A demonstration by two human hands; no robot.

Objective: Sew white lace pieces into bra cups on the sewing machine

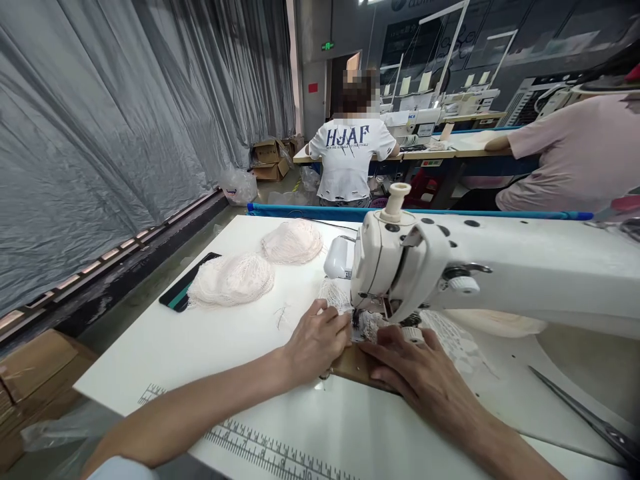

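Observation:
A white sewing machine stands on the white table. Under its needle lies a piece of white lace fabric. My left hand rests just left of the needle, fingers curled and pressing the lace down. My right hand lies flat in front of the needle, fingers together on the lace and on a brown card piece beneath it.
Two piles of pale pink lace pieces sit at the table's left, beside a dark ruler. Scissors lie at the right. Two people sit at benches behind, one in a white shirt. Cardboard boxes stand on the floor.

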